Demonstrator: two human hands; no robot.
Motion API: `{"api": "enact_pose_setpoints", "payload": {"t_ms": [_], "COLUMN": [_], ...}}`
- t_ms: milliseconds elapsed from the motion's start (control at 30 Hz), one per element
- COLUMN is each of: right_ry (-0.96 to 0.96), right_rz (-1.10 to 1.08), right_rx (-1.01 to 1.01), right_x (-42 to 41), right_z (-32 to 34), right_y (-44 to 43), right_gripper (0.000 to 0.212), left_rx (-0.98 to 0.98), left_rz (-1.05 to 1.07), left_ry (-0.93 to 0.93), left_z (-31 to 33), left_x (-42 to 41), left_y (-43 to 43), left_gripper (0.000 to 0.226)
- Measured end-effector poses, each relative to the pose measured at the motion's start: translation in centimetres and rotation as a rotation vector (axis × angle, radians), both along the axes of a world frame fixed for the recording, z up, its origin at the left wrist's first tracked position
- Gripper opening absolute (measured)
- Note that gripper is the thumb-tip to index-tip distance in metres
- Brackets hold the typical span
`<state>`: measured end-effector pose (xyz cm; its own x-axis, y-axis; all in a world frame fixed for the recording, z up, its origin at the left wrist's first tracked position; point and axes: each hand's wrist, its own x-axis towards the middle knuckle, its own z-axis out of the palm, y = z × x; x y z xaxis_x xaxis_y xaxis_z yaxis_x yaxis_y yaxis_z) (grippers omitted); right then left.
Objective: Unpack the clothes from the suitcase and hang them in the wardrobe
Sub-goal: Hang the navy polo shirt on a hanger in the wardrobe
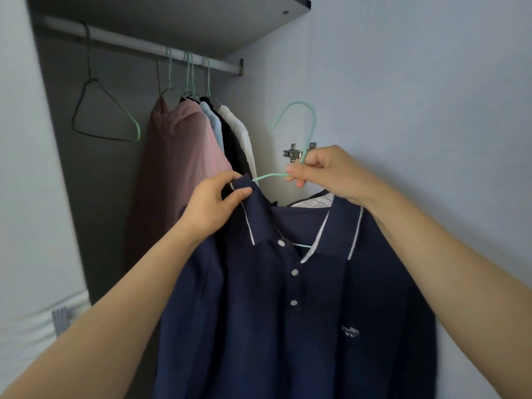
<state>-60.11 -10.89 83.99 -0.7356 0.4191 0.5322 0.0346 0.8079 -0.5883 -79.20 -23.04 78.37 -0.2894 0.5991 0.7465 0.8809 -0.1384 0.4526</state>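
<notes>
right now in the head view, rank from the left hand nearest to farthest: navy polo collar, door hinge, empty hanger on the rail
1. navy polo collar: pinched in the left hand.
2. door hinge: up and to the right, on the wall.
3. empty hanger: far up left, on the rail.

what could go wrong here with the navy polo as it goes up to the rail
1. The navy polo looks only partly seated: the left hand pinches its collar while a green hanger arm sticks out bare, so that shoulder may slip off.
2. The right hand grips the hanger low, so the hook may swing and miss the rail.
</notes>
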Motion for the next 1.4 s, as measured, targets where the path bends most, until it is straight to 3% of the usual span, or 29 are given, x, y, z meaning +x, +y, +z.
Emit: {"api": "enact_pose_setpoints", "payload": {"t_ms": [67, 200, 333, 433, 500, 567, 633, 700, 800, 933, 1133, 1267, 1400], "right_ry": [-0.078, -0.314, -0.081, 0.016, 0.080, 0.136, 0.176, 0.203, 0.241, 0.271, 0.245, 0.305, 0.356], "right_rz": [-0.001, -0.006, -0.116, -0.187, -0.205, -0.213, -0.212, -0.201, -0.190, -0.160, -0.122, -0.190, -0.220], "right_rx": [-0.025, -0.158, -0.097, -0.025, -0.022, -0.022, -0.045, -0.090, -0.143, -0.202, -0.231, -0.233, -0.248], "right_x": [1.2, 4.1, 4.6, 4.7, 4.9, 5.2, 5.5, 5.7, 6.2, 6.6, 6.7, 6.8, 7.3], "right_z": [0.0, -0.3, -1.2, -1.8, -2.0, -2.2, -2.4, -2.5, -2.7, -2.8, -2.6, -2.5, -1.9], "right_y": [0.4, 1.6, 2.1, 2.5, 2.6, 2.8, 2.8, 3.0, 3.2, 3.2, 2.6, 2.6, 2.8], "right_gripper": [0.020, 0.061, 0.043, 0.032, 0.027, 0.024, 0.021, 0.020, 0.020, 0.017, 0.013, 0.017, 0.015], "left_rx": [0.099, 0.179, 0.154, 0.092, 0.068, 0.001, -0.007, 0.036, 0.014, -0.023, 0.012, 0.046, 0.029], "left_rz": [0.009, -0.001, 0.022, 0.118, 0.063, 0.028, 0.038, 0.004, -0.089, -0.082, -0.204, 0.016, 0.165], "left_ry": [-0.012, -0.024, -0.124, -0.211, -0.277, -0.229, -0.123, -0.186, -0.294, -0.185, -0.190, -0.085, -0.046], "left_z": [0.3, 1.2, 1.4, 1.5, 1.9, 2.1, 2.3, 2.4, 2.3, 2.2, 2.5, 1.7, 0.0], "left_x": [-0.5, -1.2, -1.7, -1.6, -1.5, -1.3, -1.1, -1.3, -2.0, -2.1, -1.1, -0.4, -1.0], "left_y": [-0.1, -0.4, -0.3, -0.3, -0.1, 0.4, 0.8, 1.0, 0.8, 0.2, 0.3, -0.1, -0.6], "left_gripper": [0.001, 0.003, 0.012, 0.033, 0.047, 0.040, 0.019, 0.010, 0.030, 0.047, 0.039, 0.023, 0.076]}}
